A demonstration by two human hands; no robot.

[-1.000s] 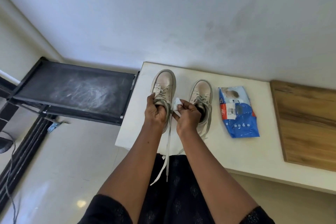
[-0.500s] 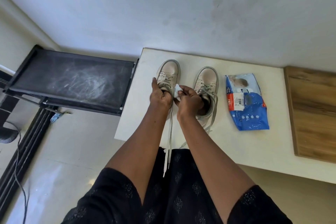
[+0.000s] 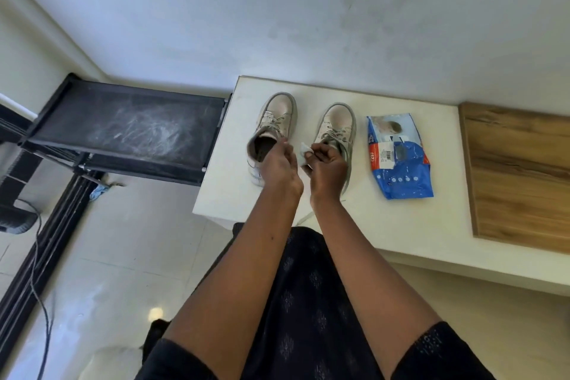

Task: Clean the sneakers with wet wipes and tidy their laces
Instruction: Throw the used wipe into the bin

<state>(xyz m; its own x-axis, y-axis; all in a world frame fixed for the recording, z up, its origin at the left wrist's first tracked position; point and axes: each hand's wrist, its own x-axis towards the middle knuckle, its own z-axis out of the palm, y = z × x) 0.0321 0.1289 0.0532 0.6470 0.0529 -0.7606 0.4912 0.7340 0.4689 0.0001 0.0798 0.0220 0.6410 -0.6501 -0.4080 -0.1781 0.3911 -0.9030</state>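
Two worn white sneakers stand side by side on the white table (image 3: 401, 225), toes pointing away from me. My left hand (image 3: 279, 165) is at the right rim of the left sneaker (image 3: 275, 120), fingers curled on the collar edge, and the dark opening shows beside it. In front of the right sneaker (image 3: 337, 125), my right hand (image 3: 327, 169) pinches a folded white wet wipe (image 3: 303, 151), covering that sneaker's heel. The wipe sits between the two shoes. A grey lace (image 3: 348, 170) trails down the right sneaker's side, and its end lies near the table's front edge.
A blue pack of wet wipes (image 3: 399, 160) lies right of the sneakers. Farther right, a wooden board (image 3: 521, 176) lies on the table. Left of the table stands a dusty black rack (image 3: 123, 129). Cables run along the tiled floor (image 3: 108, 256) at the left.
My left hand has come off the top of the left sneaker to its right rim, uncovering the opening. That sneaker's long laces no longer hang over the table edge. The wipe stays pinched in my right hand.
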